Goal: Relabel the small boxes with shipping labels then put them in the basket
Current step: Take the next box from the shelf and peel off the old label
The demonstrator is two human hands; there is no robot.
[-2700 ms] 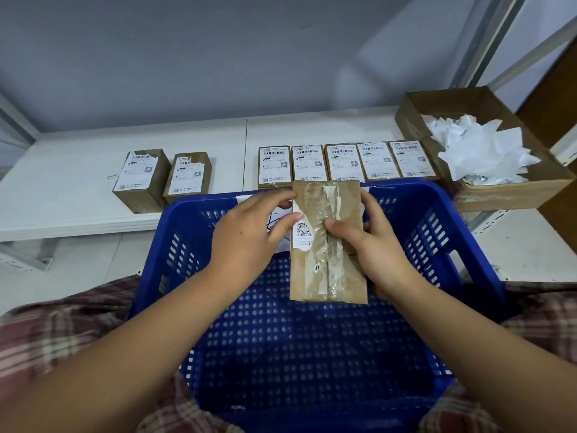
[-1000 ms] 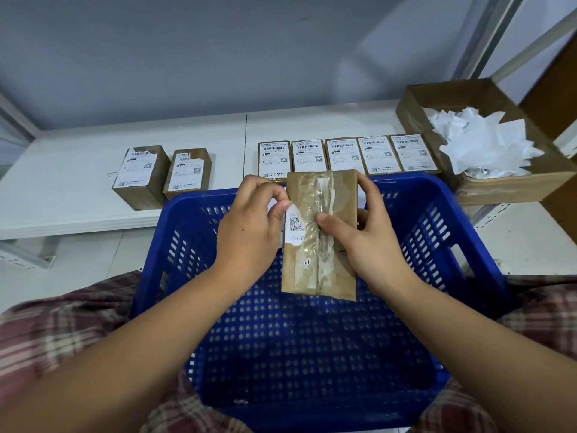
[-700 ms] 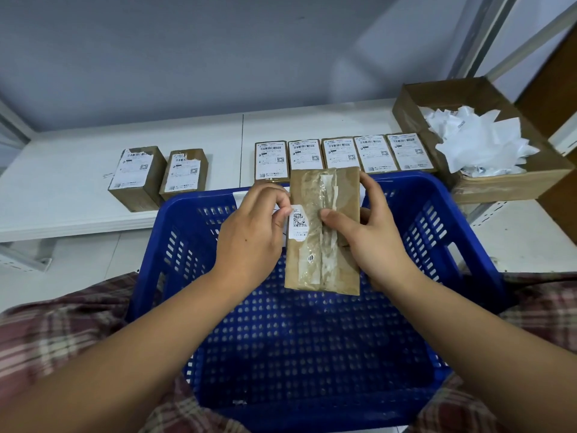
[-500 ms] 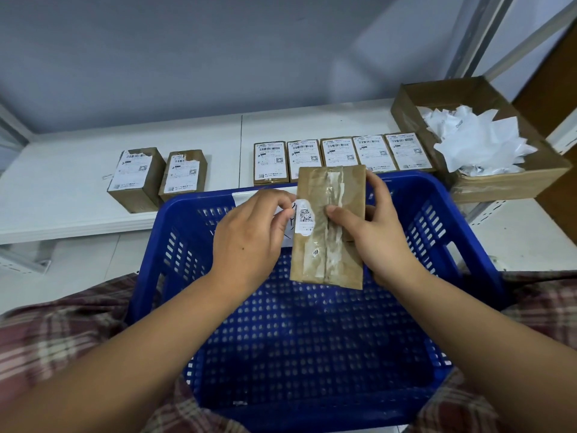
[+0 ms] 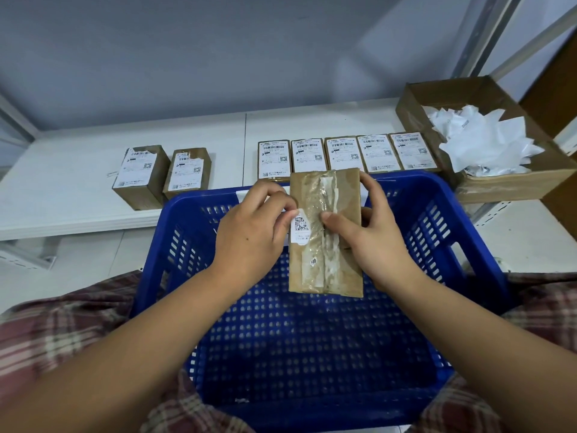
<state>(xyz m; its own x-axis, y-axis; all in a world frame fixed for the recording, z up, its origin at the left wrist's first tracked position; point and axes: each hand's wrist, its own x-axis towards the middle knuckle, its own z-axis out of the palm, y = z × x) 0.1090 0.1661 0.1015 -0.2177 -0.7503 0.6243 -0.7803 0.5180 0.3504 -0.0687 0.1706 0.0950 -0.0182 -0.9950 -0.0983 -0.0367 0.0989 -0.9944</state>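
- The box (image 5: 327, 270), at the centre of the frame above the basket (image 5: 415, 179), has hardly moved.
- The left hand (image 5: 249, 232) fingers (image 5: 282, 210) still pinch the old label scrap (image 5: 300, 228), and the right hand (image 5: 374, 242) grips the box.
- The peeling is not finished, so I judge relabelling must wait.
- The scrap shows a QR code; its text is unreadable.

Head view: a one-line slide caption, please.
Right hand holds a taped brown box over the blue basket; left hand pinches its torn label; five labelled boxes line the shelf.

Box (image 5: 326, 235) over basket (image 5: 468, 232), shelf (image 5: 62, 182) behind
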